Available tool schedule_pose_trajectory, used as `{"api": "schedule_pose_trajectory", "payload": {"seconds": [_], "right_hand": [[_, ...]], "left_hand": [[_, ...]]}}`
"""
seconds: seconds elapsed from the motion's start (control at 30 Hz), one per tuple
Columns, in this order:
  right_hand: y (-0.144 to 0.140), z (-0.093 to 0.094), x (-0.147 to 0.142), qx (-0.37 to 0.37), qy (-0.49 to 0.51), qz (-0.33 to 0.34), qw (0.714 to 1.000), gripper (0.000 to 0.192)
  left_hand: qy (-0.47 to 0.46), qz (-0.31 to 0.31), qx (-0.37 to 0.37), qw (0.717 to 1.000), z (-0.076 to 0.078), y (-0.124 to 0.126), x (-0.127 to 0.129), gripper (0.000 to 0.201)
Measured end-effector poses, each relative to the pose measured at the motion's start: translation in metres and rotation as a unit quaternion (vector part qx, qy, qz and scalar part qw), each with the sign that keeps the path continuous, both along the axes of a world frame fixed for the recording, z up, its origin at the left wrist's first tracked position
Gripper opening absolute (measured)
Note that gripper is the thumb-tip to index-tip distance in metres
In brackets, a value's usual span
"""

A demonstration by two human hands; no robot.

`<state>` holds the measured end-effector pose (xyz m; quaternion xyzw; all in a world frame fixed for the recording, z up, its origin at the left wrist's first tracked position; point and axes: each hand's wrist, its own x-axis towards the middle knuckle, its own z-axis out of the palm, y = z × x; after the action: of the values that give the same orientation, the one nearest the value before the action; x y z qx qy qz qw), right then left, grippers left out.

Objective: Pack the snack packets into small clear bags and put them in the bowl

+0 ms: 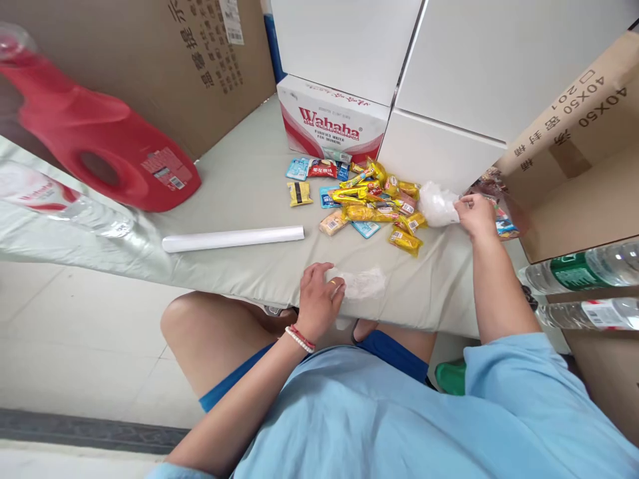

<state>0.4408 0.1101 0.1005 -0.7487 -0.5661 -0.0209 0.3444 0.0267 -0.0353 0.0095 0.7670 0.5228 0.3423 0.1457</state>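
Observation:
My left hand (322,299) rests at the table's front edge, fingers bent and closed on the left end of a thin, flat plastic bag (367,283). The contact is partly hidden under the fingers. To the right, my right hand (478,214) pinches the edge of a crumpled white plastic bag (439,204). Beside that bag lies a loose pile of small packaged snacks (372,213), mostly yellow wrappers. Among them are a red packet (322,168) and blue sachets (366,229). A yellow packet with a dark band (299,193) lies a little apart at the left.
A white paper roll (232,239) lies on the cloth-covered table (249,166). Behind the snacks stands a Wahaba-printed carton (333,123). At left are a red detergent jug (104,143) and a water bottle (64,199). Bottles (579,269) and an open cardboard box (589,159) border the right.

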Motion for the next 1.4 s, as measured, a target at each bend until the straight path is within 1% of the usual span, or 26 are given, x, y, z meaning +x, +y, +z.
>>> {"api": "schedule_pose_trajectory", "payload": {"seconds": [0.07,0.1,0.13,0.2,0.27,0.3,0.33,0.37,0.43,0.5,0.53,0.57,0.63,0.7,0.77,0.83,0.87,0.93,1.0,1.03,1.13,1.2,1.23,1.27,1.33,1.4], "right_hand": [[-0.024,-0.006,-0.035,0.04,0.05,0.024,0.998,0.03],[-0.042,-0.012,-0.057,0.038,0.105,0.059,0.992,0.034],[-0.062,-0.02,-0.08,0.01,0.183,0.111,0.977,0.04],[-0.103,-0.038,-0.123,-0.094,0.32,0.253,0.908,0.059],[-0.134,-0.056,-0.155,-0.17,0.353,0.311,0.866,0.08],[-0.145,-0.063,-0.165,-0.198,0.356,0.321,0.855,0.083],[-0.152,-0.07,-0.172,-0.22,0.359,0.319,0.849,0.078],[-0.157,-0.075,-0.175,-0.235,0.368,0.306,0.846,0.068],[-0.161,-0.081,-0.175,-0.235,0.415,0.256,0.841,0.049],[-0.163,-0.081,-0.173,-0.209,0.483,0.218,0.822,0.05],[-0.165,-0.08,-0.174,-0.199,0.51,0.217,0.808,0.053],[-0.167,-0.078,-0.177,-0.195,0.528,0.225,0.795,0.058],[-0.17,-0.074,-0.188,-0.21,0.538,0.251,0.777,0.072],[-0.171,-0.071,-0.203,-0.222,0.528,0.263,0.776,0.077],[-0.168,-0.072,-0.216,-0.21,0.511,0.264,0.79,0.061],[-0.163,-0.074,-0.225,-0.188,0.494,0.25,0.811,0.039],[-0.16,-0.075,-0.227,-0.18,0.491,0.239,0.818,0.034],[-0.156,-0.076,-0.228,-0.175,0.503,0.221,0.817,0.032],[-0.155,-0.076,-0.227,-0.179,0.524,0.212,0.805,0.034],[-0.156,-0.075,-0.226,-0.183,0.533,0.209,0.799,0.035],[-0.159,-0.07,-0.219,-0.188,0.561,0.191,0.783,0.036],[-0.16,-0.065,-0.213,-0.183,0.586,0.177,0.769,0.035],[-0.16,-0.062,-0.21,-0.177,0.599,0.172,0.761,0.035],[-0.16,-0.059,-0.207,-0.171,0.61,0.167,0.755,0.035],[-0.161,-0.053,-0.206,-0.172,0.616,0.164,0.751,0.037],[-0.164,-0.051,-0.213,-0.197,0.604,0.174,0.753,0.04]], "left_hand": [[-0.058,0.03,-0.015,0.998,-0.001,0.001,0.002,0.015],[-0.089,0.04,-0.024,0.995,0.0,0.0,0.003,0.016],[-0.118,0.044,-0.036,0.991,0.0,0.0,0.004,0.016],[-0.176,0.041,-0.063,0.982,0.003,-0.001,0.005,0.016],[-0.242,0.045,-0.093,0.965,0.006,0.0,0.007,0.015],[-0.278,0.056,-0.106,0.953,0.006,0.002,0.008,0.015],[-0.319,0.074,-0.124,0.937,0.006,0.004,0.008,0.016],[-0.365,0.095,-0.149,0.914,0.006,0.006,0.008,0.017],[-0.461,0.139,-0.215,0.849,0.004,0.012,0.008,0.021],[-0.532,0.174,-0.269,0.784,0.001,0.015,0.009,0.026],[-0.55,0.185,-0.279,0.765,0.0,0.015,0.01,0.028],[-0.556,0.191,-0.278,0.759,-0.001,0.014,0.013,0.03],[-0.548,0.185,-0.264,0.772,-0.003,0.01,0.018,0.033],[-0.523,0.159,-0.244,0.801,-0.004,0.004,0.023,0.035],[-0.481,0.134,-0.229,0.836,-0.004,-0.001,0.025,0.036],[-0.452,0.128,-0.22,0.855,-0.005,-0.004,0.022,0.035],[-0.455,0.135,-0.218,0.853,-0.005,-0.004,0.019,0.034],[-0.495,0.158,-0.224,0.824,-0.005,-0.002,0.012,0.035],[-0.538,0.177,-0.235,0.79,-0.005,0.0,0.005,0.039],[-0.552,0.18,-0.239,0.778,-0.005,0.001,0.001,0.041],[-0.581,0.17,-0.25,0.756,-0.004,0.003,-0.005,0.047],[-0.592,0.154,-0.275,0.742,-0.004,0.004,-0.009,0.05],[-0.591,0.147,-0.284,0.74,-0.003,0.003,-0.01,0.051],[-0.585,0.141,-0.284,0.746,-0.002,0.003,-0.011,0.052],[-0.56,0.128,-0.261,0.776,0.001,0.0,-0.012,0.052],[-0.527,0.114,-0.233,0.81,0.005,-0.005,-0.011,0.052]]}}
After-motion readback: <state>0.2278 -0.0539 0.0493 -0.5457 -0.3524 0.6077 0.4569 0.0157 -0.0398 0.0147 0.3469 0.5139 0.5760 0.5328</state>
